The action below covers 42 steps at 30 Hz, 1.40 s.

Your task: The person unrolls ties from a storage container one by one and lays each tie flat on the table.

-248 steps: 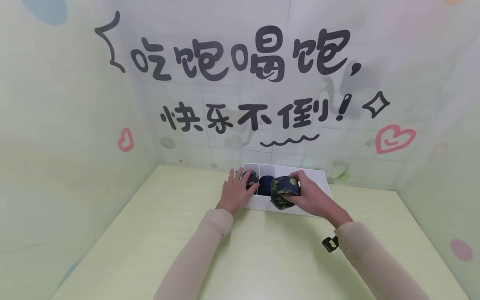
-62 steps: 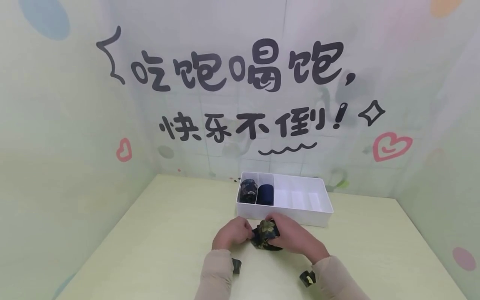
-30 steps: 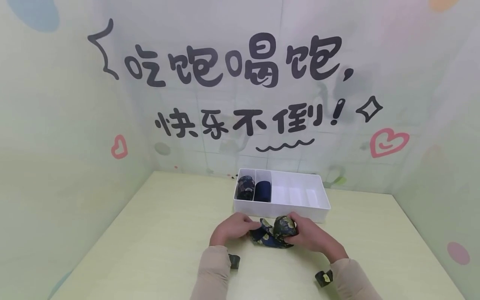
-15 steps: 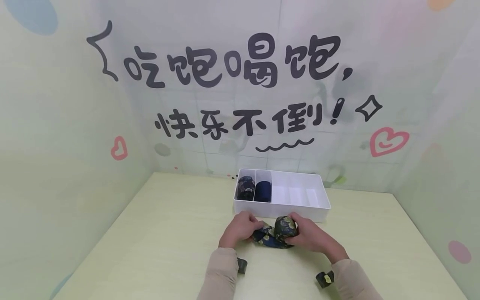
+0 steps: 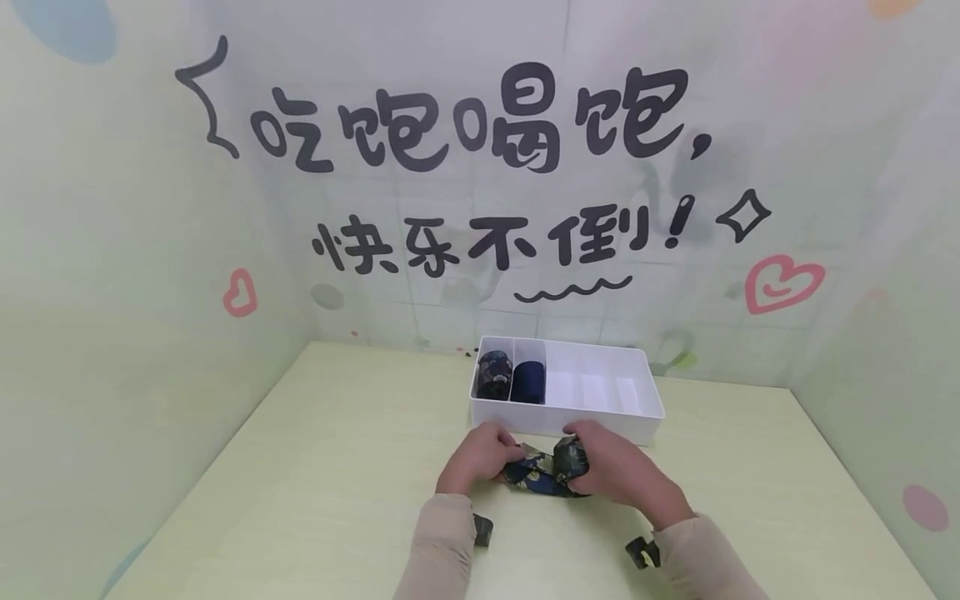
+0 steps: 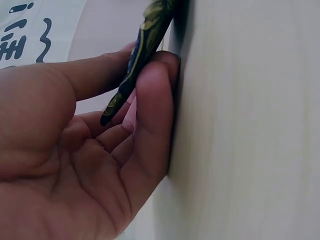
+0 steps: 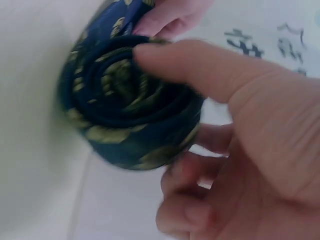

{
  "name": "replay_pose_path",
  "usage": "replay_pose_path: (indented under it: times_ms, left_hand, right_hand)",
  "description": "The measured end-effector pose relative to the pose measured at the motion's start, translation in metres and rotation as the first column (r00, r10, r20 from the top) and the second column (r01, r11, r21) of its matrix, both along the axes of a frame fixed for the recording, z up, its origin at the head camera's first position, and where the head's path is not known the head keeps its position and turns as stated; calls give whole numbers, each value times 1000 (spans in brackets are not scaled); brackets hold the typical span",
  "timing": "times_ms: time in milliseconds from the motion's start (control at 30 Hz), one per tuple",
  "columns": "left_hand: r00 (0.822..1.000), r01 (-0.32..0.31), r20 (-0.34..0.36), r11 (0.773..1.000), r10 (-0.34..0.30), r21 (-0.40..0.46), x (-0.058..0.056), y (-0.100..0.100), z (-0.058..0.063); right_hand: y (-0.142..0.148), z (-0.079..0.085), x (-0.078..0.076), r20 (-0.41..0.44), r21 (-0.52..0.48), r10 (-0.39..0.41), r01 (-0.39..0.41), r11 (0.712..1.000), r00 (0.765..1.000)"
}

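Observation:
A navy necktie with yellow flowers lies partly rolled in front of the white box. My left hand pinches its flat free end between thumb and fingers; the left wrist view shows the cloth edge there, the fingers low against the tabletop. My right hand holds the rolled part, with the thumb on the spiral side. In the right wrist view the coil shows its wound layers, and the unrolled strip runs from it to the left hand.
A white divided box stands at the back of the pale table, against the printed wall. In its two left compartments sit a dark flowered roll and a plain navy roll.
Earlier my right hand held the tie over the box, with my left hand at its left end. Both hands came forward onto the table. Lately the coil turned slightly in my right hand.

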<state>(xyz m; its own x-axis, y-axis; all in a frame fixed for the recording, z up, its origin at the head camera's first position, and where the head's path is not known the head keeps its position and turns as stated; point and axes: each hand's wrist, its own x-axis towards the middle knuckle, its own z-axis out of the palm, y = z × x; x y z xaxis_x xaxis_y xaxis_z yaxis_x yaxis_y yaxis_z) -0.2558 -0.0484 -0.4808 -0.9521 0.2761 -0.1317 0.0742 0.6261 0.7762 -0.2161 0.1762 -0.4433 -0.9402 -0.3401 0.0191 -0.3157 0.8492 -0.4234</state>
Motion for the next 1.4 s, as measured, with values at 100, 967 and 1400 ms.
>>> replay_pose_path:
  times_ms: [100, 967, 1400]
  left_hand:
    - [1000, -3, -6, 1000, 3, -2, 1, -1, 2]
    - [999, -15, -32, 999, 13, -36, -2, 0, 0]
    - [1000, -20, 7, 1000, 20, -1, -3, 2, -1]
  right_hand:
    - [-11, 7, 5, -80, 142, 12, 0, 990, 997]
    - [-23, -9, -3, -195, 298, 168, -104, 949, 966]
    - [19, -17, -15, -145, 53, 248, -243, 969, 958]
